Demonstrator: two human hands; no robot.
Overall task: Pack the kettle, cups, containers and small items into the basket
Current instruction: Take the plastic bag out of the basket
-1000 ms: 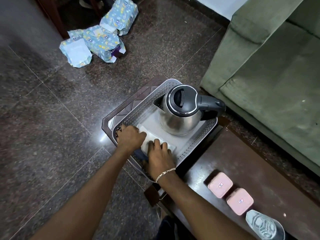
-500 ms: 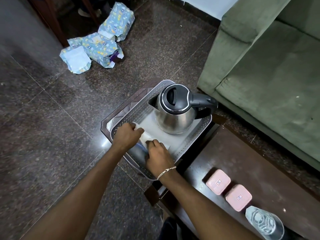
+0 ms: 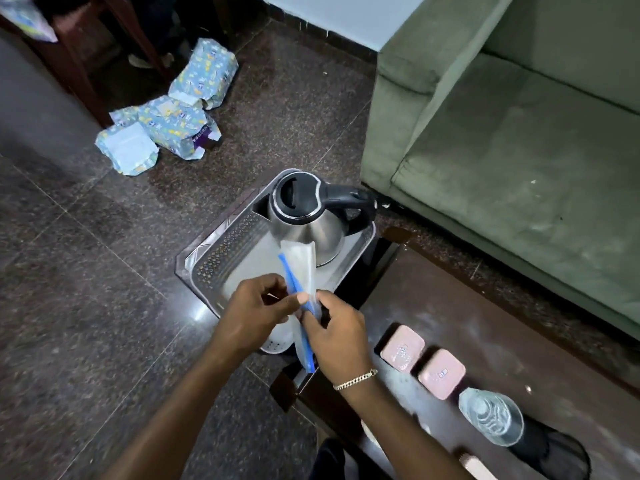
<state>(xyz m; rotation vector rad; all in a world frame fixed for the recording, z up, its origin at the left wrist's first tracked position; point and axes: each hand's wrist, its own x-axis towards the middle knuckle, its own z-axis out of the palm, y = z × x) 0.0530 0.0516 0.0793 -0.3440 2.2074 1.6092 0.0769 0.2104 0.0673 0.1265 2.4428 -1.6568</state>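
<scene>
A steel kettle (image 3: 306, 226) with a black lid and handle stands in the far half of the grey perforated basket (image 3: 227, 244), which rests on a brown stool. My left hand (image 3: 254, 311) and my right hand (image 3: 334, 336) both pinch a clear plastic zip bag (image 3: 301, 271) with a blue seal strip, held upright above the basket's near side. Two pink lidded containers (image 3: 402, 347) (image 3: 441, 373) and an upturned clear glass cup (image 3: 491, 416) sit in a row on the dark table at the right.
A green sofa (image 3: 519, 143) fills the right side beyond the dark wooden table (image 3: 485, 327). Blue patterned packets (image 3: 173, 123) lie on the granite floor at far left, by a wooden furniture leg (image 3: 79, 74). A black object (image 3: 561, 455) sits beside the glass cup.
Both hands pressed on the flat bag lying in the basket; now they have lifted it out and hold it upright above the basket. The view has tilted a little.
</scene>
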